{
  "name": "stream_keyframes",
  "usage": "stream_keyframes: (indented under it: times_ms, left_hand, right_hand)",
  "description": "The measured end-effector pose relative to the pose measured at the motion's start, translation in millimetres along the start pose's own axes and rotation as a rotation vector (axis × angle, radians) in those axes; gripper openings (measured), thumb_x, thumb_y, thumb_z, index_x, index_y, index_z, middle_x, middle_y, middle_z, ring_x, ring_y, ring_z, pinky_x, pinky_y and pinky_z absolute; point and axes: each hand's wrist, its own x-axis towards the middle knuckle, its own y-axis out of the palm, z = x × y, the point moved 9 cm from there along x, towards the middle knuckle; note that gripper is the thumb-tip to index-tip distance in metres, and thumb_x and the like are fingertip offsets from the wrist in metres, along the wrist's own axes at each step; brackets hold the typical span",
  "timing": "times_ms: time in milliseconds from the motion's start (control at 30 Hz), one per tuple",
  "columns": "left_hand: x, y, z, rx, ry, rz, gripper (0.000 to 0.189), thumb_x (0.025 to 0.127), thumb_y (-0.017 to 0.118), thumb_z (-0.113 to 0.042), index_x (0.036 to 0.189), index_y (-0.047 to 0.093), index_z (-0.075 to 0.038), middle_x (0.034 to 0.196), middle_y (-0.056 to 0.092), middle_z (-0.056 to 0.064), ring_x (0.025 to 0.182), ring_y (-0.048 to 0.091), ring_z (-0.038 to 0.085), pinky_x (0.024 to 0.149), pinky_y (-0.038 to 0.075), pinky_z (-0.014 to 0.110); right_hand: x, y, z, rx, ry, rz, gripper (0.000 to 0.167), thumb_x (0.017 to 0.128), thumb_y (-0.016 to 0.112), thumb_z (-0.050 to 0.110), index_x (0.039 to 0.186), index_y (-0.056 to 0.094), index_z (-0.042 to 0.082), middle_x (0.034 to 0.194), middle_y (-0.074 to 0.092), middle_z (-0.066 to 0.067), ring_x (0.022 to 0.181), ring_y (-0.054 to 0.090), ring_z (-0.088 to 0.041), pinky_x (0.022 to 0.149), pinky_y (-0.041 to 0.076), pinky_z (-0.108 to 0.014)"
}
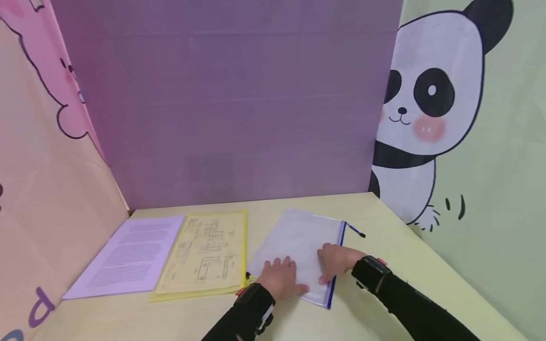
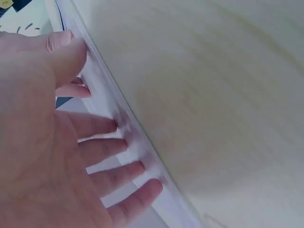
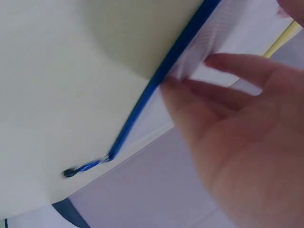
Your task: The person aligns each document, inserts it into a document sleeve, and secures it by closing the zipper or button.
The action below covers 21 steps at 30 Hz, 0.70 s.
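A white, translucent zip file bag (image 1: 294, 237) lies aslant on the table, its blue zipper edge (image 1: 339, 255) on the right. A blue cord pull with a dark tip (image 1: 357, 231) sticks out from the far end of the zipper. My left hand (image 1: 279, 279) rests on the near left part of the bag with fingers spread; in the left wrist view the fingertips (image 2: 154, 187) touch it near its edge. Beside the zipper, my right hand (image 1: 339, 260) touches the bag with thumb and fingers apart, as the right wrist view also shows at the blue edge (image 3: 156, 80).
To the left lies a yellow-edged folder (image 1: 209, 251) with drawings on its sheet. A printed lilac-looking page (image 1: 132, 251) sits left of that, partly against the folder. A purple panel (image 1: 230, 109) stands behind the table; a panda-print sheet (image 1: 490, 166) hangs at right.
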Motion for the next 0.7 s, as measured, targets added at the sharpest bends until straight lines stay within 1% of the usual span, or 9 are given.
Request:
stream_keyframes:
  times_ms: [67,133,233,333,433,533,600,667,700]
  left_hand:
    - [0.2,-1.7,-0.7,0.019,0.019,-0.012,0.066,0.095,0.062,-0.058,0.141,0.059,-0.010,0.145,0.056,0.007,0.134,0.050,0.029,0.109,0.040,0.054]
    - [0.3,-3.9,-0.8,0.033,0.041,-0.021,0.056,0.097,0.064,-0.052,0.136,0.063,-0.012,0.139,0.060,0.006,0.129,0.053,0.029,0.106,0.043,0.054]
    - [1.1,-6.8,1.8,0.049,0.080,-0.020,0.044,0.097,0.066,-0.046,0.129,0.068,-0.017,0.130,0.064,0.004,0.121,0.056,0.028,0.101,0.046,0.056]
    - [2.8,-7.5,10.6,0.031,0.099,-0.001,0.038,0.095,0.070,-0.043,0.126,0.070,-0.021,0.123,0.064,0.004,0.114,0.055,0.026,0.098,0.047,0.055]
    - [4.4,-8.8,24.2,0.002,0.089,0.007,0.043,0.093,0.072,-0.045,0.128,0.069,-0.021,0.122,0.063,0.006,0.115,0.054,0.026,0.098,0.048,0.052]
    - [4.4,-9.1,40.5,-0.056,0.061,0.009,0.059,0.090,0.073,-0.051,0.136,0.064,-0.016,0.135,0.060,0.012,0.128,0.052,0.030,0.106,0.045,0.051]
    - [3.4,-7.2,50.3,-0.108,0.040,0.017,0.070,0.088,0.073,-0.056,0.142,0.060,-0.013,0.145,0.054,0.016,0.137,0.047,0.032,0.111,0.041,0.049]
    - [2.4,-4.6,56.5,-0.149,0.022,0.025,0.077,0.086,0.073,-0.060,0.145,0.057,-0.013,0.151,0.048,0.018,0.142,0.042,0.033,0.115,0.037,0.048]
    - [2.0,-3.5,57.9,-0.153,0.018,0.024,0.079,0.086,0.072,-0.062,0.145,0.056,-0.013,0.151,0.048,0.018,0.142,0.042,0.033,0.115,0.038,0.048]
  right_hand:
    - [3.3,-0.2,-5.4,0.014,0.011,0.025,0.080,0.079,0.087,0.037,0.141,0.055,-0.002,0.139,0.055,-0.022,0.126,0.054,-0.035,0.110,0.041,-0.053]
    - [6.2,-1.4,-8.2,0.019,0.013,0.038,0.084,0.079,0.088,0.036,0.145,0.052,-0.001,0.150,0.048,-0.023,0.137,0.047,-0.039,0.114,0.036,-0.055]
    - [10.6,-3.5,-9.3,0.023,0.014,0.042,0.086,0.077,0.090,0.033,0.147,0.051,0.002,0.154,0.044,-0.021,0.141,0.042,-0.039,0.116,0.034,-0.054]
    - [14.1,-6.1,-7.4,0.039,0.008,0.042,0.085,0.076,0.091,0.027,0.148,0.051,0.004,0.156,0.043,-0.019,0.143,0.039,-0.039,0.117,0.033,-0.053]
    - [16.4,-7.9,-4.8,0.046,-0.004,0.050,0.084,0.076,0.090,0.021,0.147,0.051,0.003,0.157,0.042,-0.018,0.144,0.038,-0.038,0.117,0.032,-0.053]
    - [18.0,-8.4,-4.5,0.046,-0.008,0.061,0.082,0.076,0.090,0.017,0.148,0.051,0.004,0.158,0.041,-0.016,0.146,0.036,-0.038,0.118,0.031,-0.053]
    - [20.1,-6.9,-7.2,0.048,-0.005,0.067,0.081,0.078,0.088,0.015,0.149,0.051,0.006,0.160,0.040,-0.014,0.147,0.035,-0.036,0.118,0.030,-0.052]
    - [22.4,-5.0,-10.2,0.063,-0.008,0.070,0.081,0.079,0.087,0.014,0.150,0.050,0.007,0.161,0.039,-0.012,0.148,0.033,-0.035,0.119,0.029,-0.052]
    - [22.9,-4.1,-11.3,0.074,-0.012,0.071,0.080,0.079,0.086,0.013,0.150,0.050,0.007,0.161,0.038,-0.012,0.148,0.032,-0.035,0.119,0.028,-0.052]
